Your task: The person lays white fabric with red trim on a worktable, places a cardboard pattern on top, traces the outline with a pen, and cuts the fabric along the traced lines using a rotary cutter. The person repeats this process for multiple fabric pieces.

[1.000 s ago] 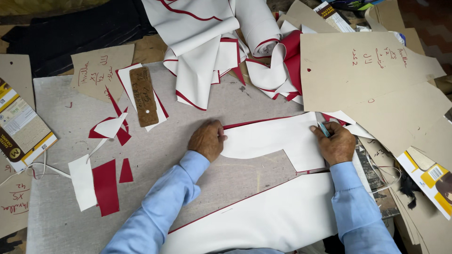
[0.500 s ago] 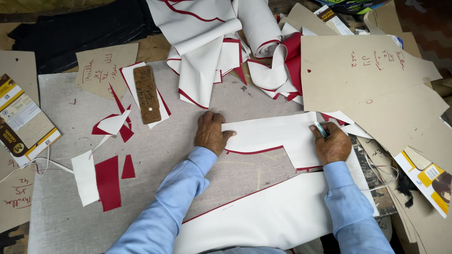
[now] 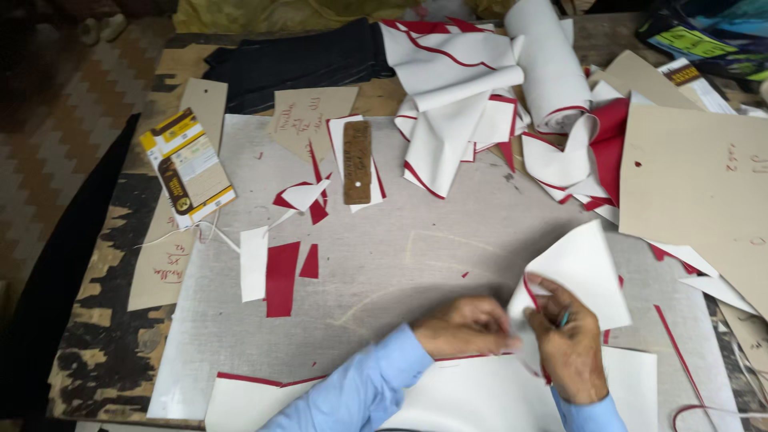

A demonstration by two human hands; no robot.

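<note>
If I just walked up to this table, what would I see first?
Probably the big heap of white and red sheet material piled at the far middle of the grey work surface. Next, near the front edge, the left hand and right hand lifting a cut white piece with a red underside. Small red and white offcuts lie to the left.

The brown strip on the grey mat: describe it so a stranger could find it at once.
Start at the grey mat covering the table. Near its far edge, left of the heap of white-and-red material, lies the brown strip on a white offcut. It alone is dark brown, narrow and upright.
</note>
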